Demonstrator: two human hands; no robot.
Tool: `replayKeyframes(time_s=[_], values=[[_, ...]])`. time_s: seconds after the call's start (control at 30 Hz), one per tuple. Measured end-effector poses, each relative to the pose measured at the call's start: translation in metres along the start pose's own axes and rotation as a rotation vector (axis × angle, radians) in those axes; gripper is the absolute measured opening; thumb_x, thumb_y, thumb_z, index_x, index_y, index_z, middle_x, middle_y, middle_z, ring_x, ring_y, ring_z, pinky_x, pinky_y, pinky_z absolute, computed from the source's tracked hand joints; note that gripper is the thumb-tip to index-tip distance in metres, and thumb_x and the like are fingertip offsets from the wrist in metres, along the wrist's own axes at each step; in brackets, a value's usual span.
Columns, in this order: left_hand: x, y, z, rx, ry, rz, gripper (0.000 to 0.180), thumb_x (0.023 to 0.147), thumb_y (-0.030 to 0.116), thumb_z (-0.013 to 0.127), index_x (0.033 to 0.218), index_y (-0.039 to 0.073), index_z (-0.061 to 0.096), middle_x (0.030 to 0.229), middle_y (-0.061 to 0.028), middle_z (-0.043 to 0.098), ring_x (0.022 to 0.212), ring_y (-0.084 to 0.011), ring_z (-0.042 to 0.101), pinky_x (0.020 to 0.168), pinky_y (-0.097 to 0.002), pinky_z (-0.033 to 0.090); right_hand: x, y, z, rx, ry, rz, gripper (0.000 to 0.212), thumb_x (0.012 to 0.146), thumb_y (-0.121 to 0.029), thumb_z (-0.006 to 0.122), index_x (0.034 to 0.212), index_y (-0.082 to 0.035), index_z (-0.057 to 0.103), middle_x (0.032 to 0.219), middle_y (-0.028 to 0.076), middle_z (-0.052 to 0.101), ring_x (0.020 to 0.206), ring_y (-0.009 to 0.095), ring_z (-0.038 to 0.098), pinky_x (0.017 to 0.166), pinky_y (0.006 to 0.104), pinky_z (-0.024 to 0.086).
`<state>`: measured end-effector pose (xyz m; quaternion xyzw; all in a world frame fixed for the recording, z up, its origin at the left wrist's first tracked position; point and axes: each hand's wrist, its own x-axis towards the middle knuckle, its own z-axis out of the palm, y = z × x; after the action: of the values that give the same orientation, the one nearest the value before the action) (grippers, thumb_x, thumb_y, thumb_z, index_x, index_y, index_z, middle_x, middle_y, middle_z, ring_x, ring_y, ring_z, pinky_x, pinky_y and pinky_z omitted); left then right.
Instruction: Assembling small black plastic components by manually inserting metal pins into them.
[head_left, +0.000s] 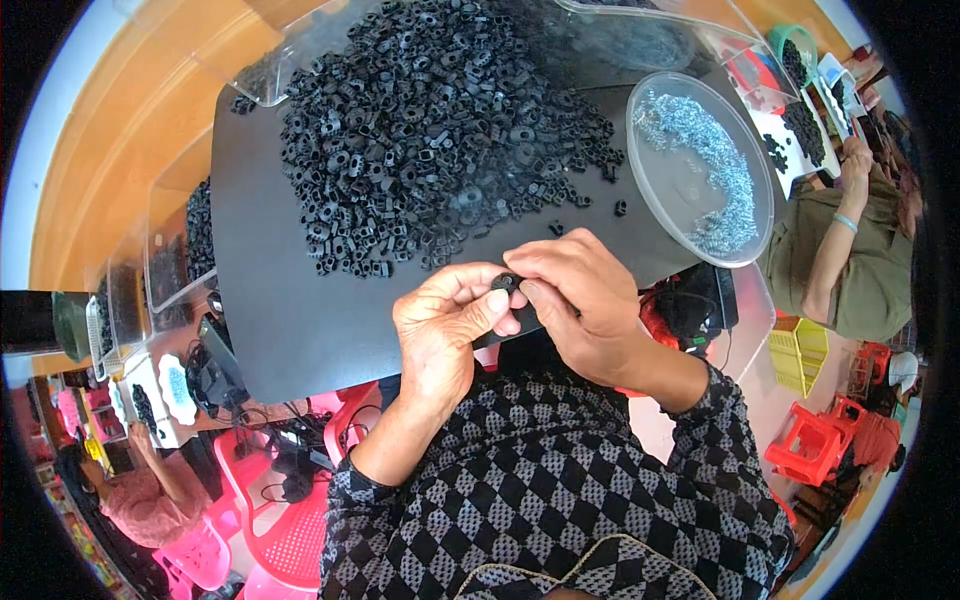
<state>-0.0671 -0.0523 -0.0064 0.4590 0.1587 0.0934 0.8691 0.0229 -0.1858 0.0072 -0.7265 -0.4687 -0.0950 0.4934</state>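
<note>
While both hands meet over the near edge of a dark table [258, 300], a small black part [503, 283] sits between them, just short of a broad heap of similar black parts [430, 130]. The left hand [440, 312] pinches the part between thumb and fingers, with no visible gap. The right hand [585, 300] has its thumb and forefinger nearly closed at the part's right edge; the fingers hide whether they grip it or something smaller. The heap fills the table's far middle, and a few loose black pieces [557, 228] lie between it and the right hand. To the right of the heap, a round clear tray [680, 185] holds a curved band of tiny, shiny pale-blue pieces [735, 190]. A clear bin [165, 265] with dark contents stands at the left, beside the table. Nearer on that side are tangled black cables [290, 450] and a pink chair [295, 530]; farther left, a person in a pink top [150, 505] works. On the right are a person in olive clothing [860, 260], a yellow crate [798, 355] and red stools [805, 445].
</note>
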Motion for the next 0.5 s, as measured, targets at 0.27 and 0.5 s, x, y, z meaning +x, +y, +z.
replayKeyframes(time_s=[0.27,0.5], values=[[-0.001,0.003,0.002,0.052,0.005,0.014,0.017,0.084,0.000,0.063,0.101,-0.005,0.061,0.086,-0.0133,0.067,0.066,-0.0146,0.062,0.063,-0.0247,0.053,-0.003,0.006,-0.008,-0.136,0.048,-0.068,0.030,0.066,0.007,0.062,0.095,0.001,0.063,0.087,0.013,0.062,0.072,0.028,0.057,0.061,0.0356,0.047],[-0.001,0.004,-0.007,0.075,0.006,0.062,0.018,0.086,0.003,0.063,0.101,-0.006,0.061,0.086,-0.0150,0.067,0.065,-0.0156,0.062,0.063,-0.0256,0.052,-0.003,0.034,-0.031,-0.443,0.086,0.070,0.018,0.071,-0.001,0.068,0.088,-0.003,0.063,0.076,0.010,0.057,0.070,0.028,0.053,0.061,0.0370,0.043]])
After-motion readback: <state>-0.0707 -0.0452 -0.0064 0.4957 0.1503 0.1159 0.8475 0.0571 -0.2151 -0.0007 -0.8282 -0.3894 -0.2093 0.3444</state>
